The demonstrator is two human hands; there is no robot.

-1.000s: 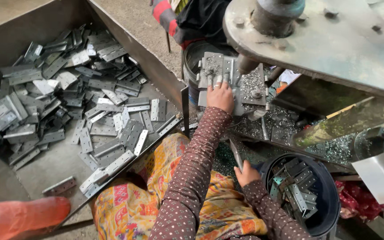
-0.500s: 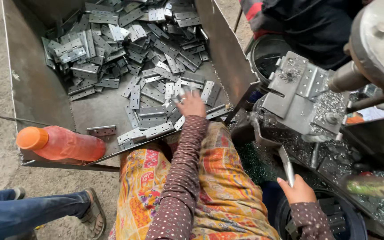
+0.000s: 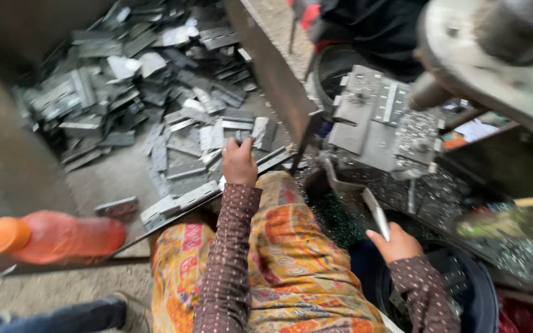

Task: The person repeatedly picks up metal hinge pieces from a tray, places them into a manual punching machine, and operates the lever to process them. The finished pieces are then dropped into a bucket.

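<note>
My left hand reaches into a wide metal tray and its fingers close around a flat grey metal plate near the tray's front right corner. Many similar grey plates lie heaped across the tray. My right hand sits low on the right, holding a narrow grey metal strip upright above a dark round tub. Between the hands stands a grey press die block, strewn with metal chips.
An orange plastic bottle lies at the tray's near edge. Another person in dark clothes sits beyond the machine, and a blue trouser leg with a sandal shows at lower left. A large flywheel overhangs the upper right.
My left hand left the die block, swung left into the tray and took hold of a plate. My right hand stayed low by the tub with the strip. The view panned left.
</note>
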